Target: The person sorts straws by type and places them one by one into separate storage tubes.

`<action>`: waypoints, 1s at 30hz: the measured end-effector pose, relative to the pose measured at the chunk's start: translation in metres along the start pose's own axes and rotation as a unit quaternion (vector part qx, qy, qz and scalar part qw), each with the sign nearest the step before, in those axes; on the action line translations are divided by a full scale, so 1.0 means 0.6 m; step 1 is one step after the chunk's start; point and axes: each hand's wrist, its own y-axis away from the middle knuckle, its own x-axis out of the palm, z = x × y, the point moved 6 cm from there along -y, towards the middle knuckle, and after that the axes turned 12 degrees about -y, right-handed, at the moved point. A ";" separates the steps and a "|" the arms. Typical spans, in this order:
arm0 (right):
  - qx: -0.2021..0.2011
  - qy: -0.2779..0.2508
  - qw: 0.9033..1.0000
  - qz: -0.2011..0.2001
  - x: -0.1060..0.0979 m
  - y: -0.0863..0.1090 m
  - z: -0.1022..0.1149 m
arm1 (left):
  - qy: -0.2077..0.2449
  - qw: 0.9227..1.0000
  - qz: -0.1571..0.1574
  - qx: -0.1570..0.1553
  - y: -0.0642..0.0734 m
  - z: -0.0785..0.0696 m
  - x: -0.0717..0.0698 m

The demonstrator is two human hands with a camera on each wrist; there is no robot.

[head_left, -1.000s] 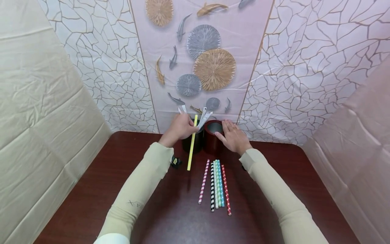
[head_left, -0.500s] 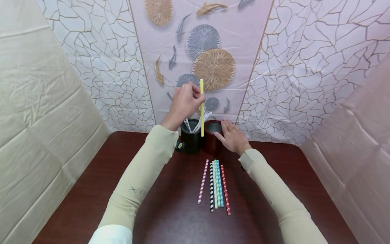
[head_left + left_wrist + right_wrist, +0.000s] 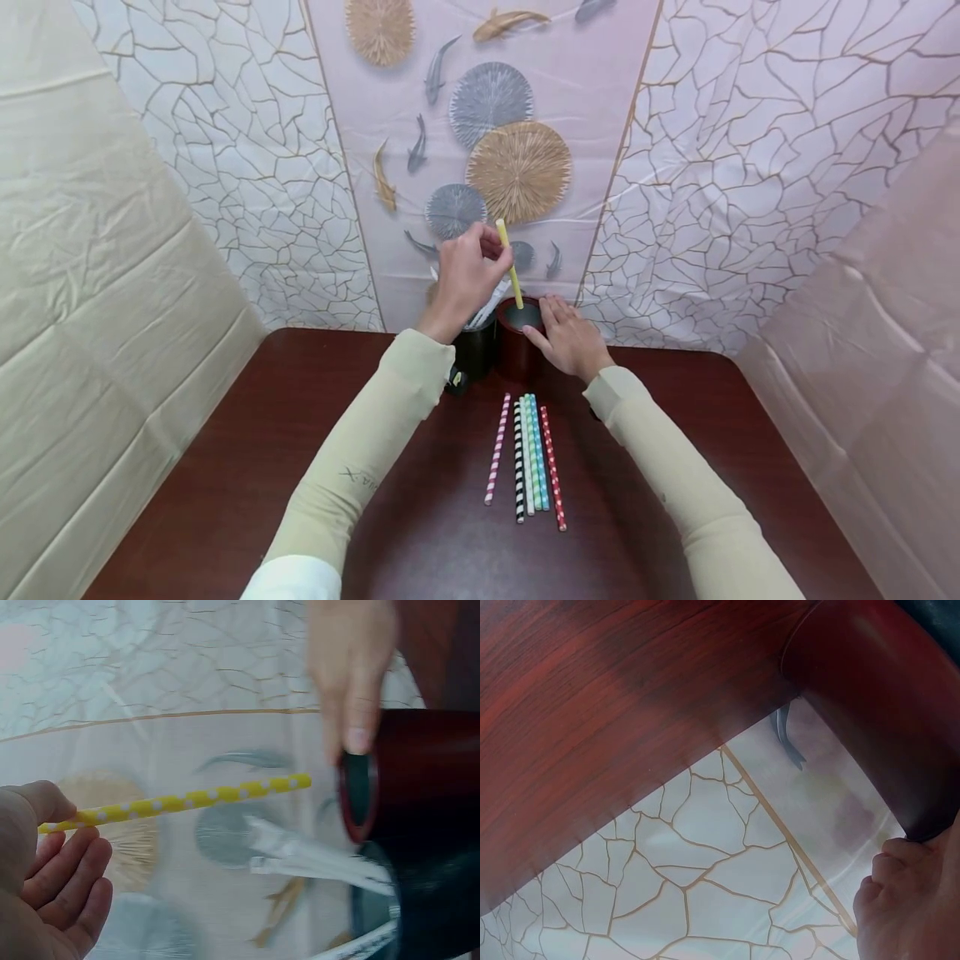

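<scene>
- At 5 o'clock from the left hand stands the red cup; the yellow straw points at its mouth, its lower tip short of the rim in the left wrist view.
- The straw tilts, its long axis running from 11 o'clock above to 5 below.
- Left grip: thumb and fingertips together, clamped on the straw toward its upper end.
- Right hand: fingers extended, thumb apart, resting on the cup at its 4 o'clock side, so nearer the cup than the left.
- Black cup: just beside, at 9 o'clock, holding white strips.
- Loose straws: on the table, 6 o'clock from the cups.
- Writing: dark letters on the left sleeve, only an X clear; marks on one strip, too small to read.
</scene>
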 end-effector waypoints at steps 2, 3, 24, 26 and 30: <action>-0.001 0.000 1.000 0.001 0.002 -0.001 0.000 | 0.000 1.000 0.007 -0.004 0.009 0.012 0.017; 0.000 0.000 1.000 0.002 0.003 -0.001 0.000 | -0.003 1.000 0.014 -0.007 0.013 0.018 0.026; 0.004 -0.003 1.000 0.002 0.003 -0.002 -0.001 | -0.096 0.986 0.125 -0.057 0.082 0.088 0.057; 0.004 -0.005 1.000 0.002 0.003 -0.001 0.000 | -0.103 0.984 0.136 -0.061 0.087 0.091 0.054; 0.002 -0.009 1.000 0.002 0.003 -0.001 0.000 | -0.110 0.980 0.155 -0.064 0.098 0.093 0.049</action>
